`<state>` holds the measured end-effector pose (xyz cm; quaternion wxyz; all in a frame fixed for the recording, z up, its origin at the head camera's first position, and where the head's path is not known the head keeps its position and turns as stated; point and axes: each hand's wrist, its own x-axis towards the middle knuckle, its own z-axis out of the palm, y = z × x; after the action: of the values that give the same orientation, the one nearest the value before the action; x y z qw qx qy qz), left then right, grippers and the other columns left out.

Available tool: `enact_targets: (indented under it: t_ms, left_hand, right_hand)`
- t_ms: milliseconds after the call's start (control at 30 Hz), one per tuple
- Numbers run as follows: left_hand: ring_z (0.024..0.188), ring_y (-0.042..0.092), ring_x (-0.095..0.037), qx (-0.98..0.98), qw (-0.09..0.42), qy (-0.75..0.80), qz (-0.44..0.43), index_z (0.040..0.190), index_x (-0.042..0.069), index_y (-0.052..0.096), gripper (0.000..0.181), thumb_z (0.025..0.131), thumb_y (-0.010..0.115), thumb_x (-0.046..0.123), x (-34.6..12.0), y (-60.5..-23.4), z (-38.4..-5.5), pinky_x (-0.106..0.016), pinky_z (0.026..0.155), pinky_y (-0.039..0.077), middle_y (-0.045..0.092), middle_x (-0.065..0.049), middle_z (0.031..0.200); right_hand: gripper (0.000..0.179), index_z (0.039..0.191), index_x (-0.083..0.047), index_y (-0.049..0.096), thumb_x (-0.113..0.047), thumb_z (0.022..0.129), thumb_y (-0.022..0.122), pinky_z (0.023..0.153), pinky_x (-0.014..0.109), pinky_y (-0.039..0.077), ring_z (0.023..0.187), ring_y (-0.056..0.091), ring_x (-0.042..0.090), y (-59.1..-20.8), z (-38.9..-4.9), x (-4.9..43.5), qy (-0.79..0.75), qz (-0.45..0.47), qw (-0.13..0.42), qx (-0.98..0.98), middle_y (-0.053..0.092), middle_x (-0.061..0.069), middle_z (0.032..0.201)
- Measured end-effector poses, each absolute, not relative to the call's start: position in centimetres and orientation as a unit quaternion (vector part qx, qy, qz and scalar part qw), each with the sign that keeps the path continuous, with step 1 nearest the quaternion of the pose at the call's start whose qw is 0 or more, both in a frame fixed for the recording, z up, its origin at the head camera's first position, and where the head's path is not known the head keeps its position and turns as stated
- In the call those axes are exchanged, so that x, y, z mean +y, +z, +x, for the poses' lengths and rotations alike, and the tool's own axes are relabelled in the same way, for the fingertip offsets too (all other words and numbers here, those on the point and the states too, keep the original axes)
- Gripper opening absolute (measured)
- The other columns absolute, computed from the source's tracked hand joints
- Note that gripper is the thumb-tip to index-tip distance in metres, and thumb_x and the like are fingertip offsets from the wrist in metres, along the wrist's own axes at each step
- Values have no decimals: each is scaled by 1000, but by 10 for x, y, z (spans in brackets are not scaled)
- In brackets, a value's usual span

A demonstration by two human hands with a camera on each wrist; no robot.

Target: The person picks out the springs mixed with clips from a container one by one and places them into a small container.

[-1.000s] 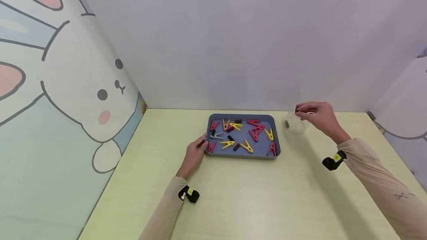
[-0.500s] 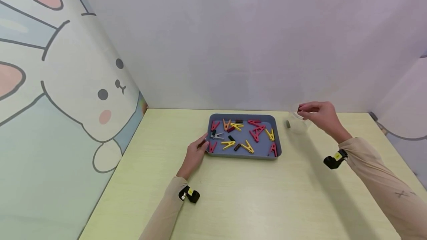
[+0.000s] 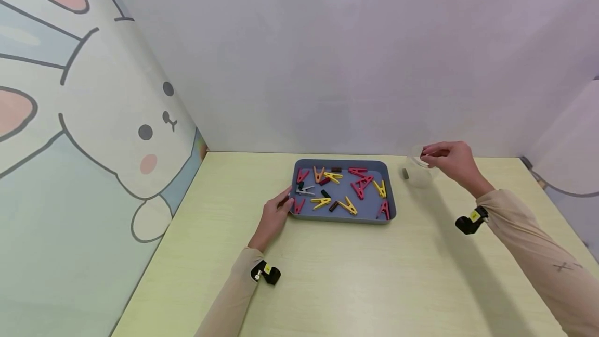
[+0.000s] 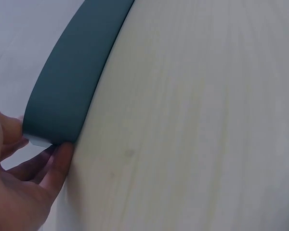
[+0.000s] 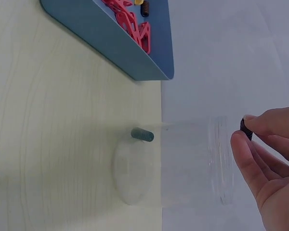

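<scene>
My left hand [image 3: 271, 220] grips the left end of a blue-grey tray [image 3: 346, 219], thumb at the rim and fingers low against the wall in the left wrist view. In the tray lie red, yellow, orange and grey plastic clips and several small dark ribbed cylinders. My right hand [image 3: 450, 161] pinches a small dark ribbed cylinder [image 5: 246, 129] between thumb and fingertips, right at the mouth of a clear plastic jar [image 5: 183, 166]. A dark green ribbed cylinder [image 5: 142, 134] lies at the bottom of the jar.
The pale wood-grain table [image 3: 337, 280] runs back to a plain light wall [image 3: 327, 66]. A rabbit drawing [image 3: 117, 134] covers the left wall. The jar stands just right of the tray, near the table's back edge.
The right hand has shifted very slightly to the right, with the small cylinder still pinched at the jar's mouth. The left hand keeps its grip on the tray.
</scene>
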<state>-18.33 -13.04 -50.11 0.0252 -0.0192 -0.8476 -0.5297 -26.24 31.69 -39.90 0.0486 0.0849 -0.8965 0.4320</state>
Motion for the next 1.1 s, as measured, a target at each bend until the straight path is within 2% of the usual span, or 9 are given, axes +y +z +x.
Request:
enact_targets:
  t_ms: [267,567,833,900,1100]
  left_hand:
    - [111,53,-17,-847,25,-530,-18,138,18,52,41,97,55,22,-130,-501,-183,-39,97,41,60,-8,122]
    - [113,52,-17,-849,24,-528,-17,138,17,52,41,98,54,22,-129,-500,-182,-39,97,41,59,-8,123]
    - [112,53,-17,-847,22,-530,-16,138,17,52,40,97,55,21,-129,-501,-183,-38,96,42,60,-9,123]
    - [113,52,-17,-847,22,-530,-17,138,18,52,41,97,55,22,-129,-501,-183,-38,97,42,59,-9,125]
    - [120,50,-17,-848,23,-529,-21,138,17,52,41,98,54,23,-130,-501,-183,-38,99,40,56,-8,130]
  right_hand:
    - [27,101,5,70,-17,86,70,60,20,49,70,67,19,-401,-264,319,411,87,59,-906,63,26,110]
    - [29,104,8,68,-16,89,67,57,21,49,70,66,15,-404,-263,320,406,99,65,-906,62,29,109]
    - [26,103,5,69,-17,89,66,55,22,48,66,65,20,-401,-261,319,385,97,88,-913,65,27,99]
    - [27,103,4,69,-19,89,67,54,22,48,68,65,19,-400,-260,319,386,100,93,-912,65,26,98]
    - [30,104,3,69,-23,88,68,54,22,46,72,55,-6,-398,-259,319,388,105,99,-910,64,25,100]
